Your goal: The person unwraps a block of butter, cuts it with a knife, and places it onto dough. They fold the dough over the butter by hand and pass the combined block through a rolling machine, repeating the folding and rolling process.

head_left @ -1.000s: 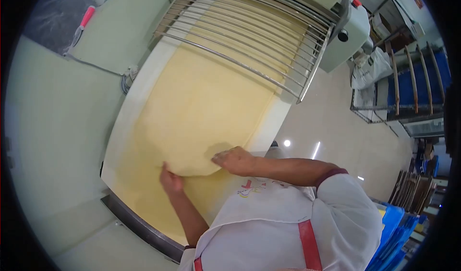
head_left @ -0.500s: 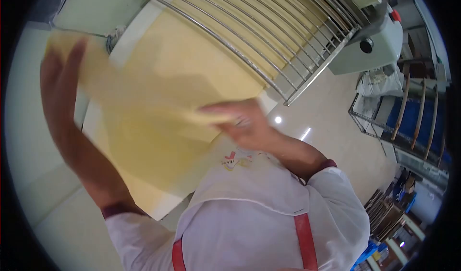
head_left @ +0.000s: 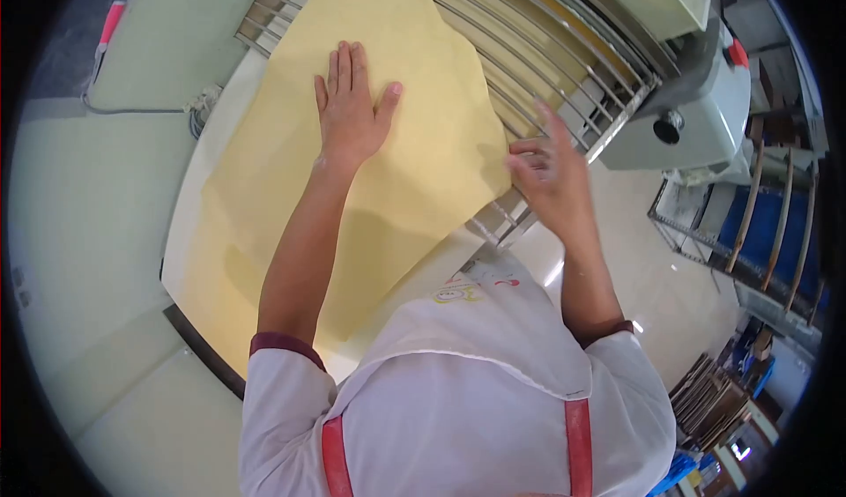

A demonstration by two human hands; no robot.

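Note:
A wide, pale yellow sheet of dough lies over the white belt of a dough sheeter, its far part draped on top of the metal bar guard. My left hand rests flat on the upper middle of the sheet, palm down, fingers stretched and thumb out to the side. At the sheet's right edge is my right hand, fingers apart, the index finger pointing up over the bars. Its thumb and other fingertips are right at the dough's edge. Under the left forearm, more dough runs down the belt.
The sheeter's pale green housing with a black knob and a red button stands on the right. Farther right is a metal rack with blue contents. A cable hangs at the left edge of the belt.
The dough in my hands has been spread over the bar guard. My left hand has moved right and flattened on it; my right hand has moved right and loosened from the dough.

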